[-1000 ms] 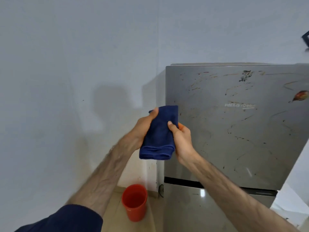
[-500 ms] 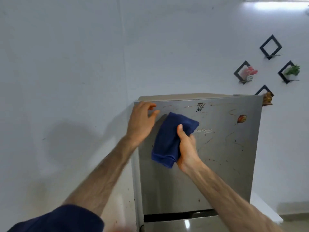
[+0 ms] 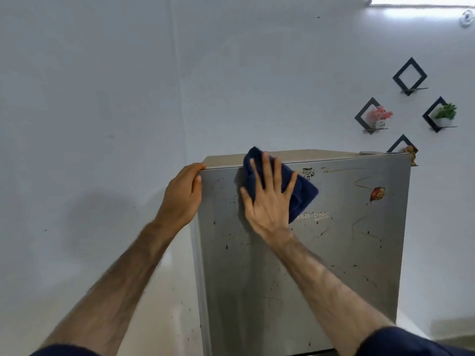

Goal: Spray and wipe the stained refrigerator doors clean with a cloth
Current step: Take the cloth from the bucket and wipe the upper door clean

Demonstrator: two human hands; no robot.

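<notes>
A grey steel refrigerator door (image 3: 334,265) fills the lower middle, streaked and spotted with brown stains. A folded dark blue cloth (image 3: 300,194) lies flat against the door near its top edge. My right hand (image 3: 270,199) presses on the cloth with fingers spread straight. My left hand (image 3: 182,194) grips the door's upper left corner, fingers curled round the edge. A red sticker (image 3: 377,193) sits on the door's upper right.
White walls surround the refrigerator. Black diamond wall shelves (image 3: 410,77) hang at the upper right, one with a pink plant (image 3: 380,115), one with a green plant (image 3: 446,113). A small brown figure (image 3: 412,154) shows behind the refrigerator's top right corner.
My right hand has gone from gripping the cloth to pressing it flat high on the door. My left hand has let go of the cloth and taken the door's corner. The view has tilted upward.
</notes>
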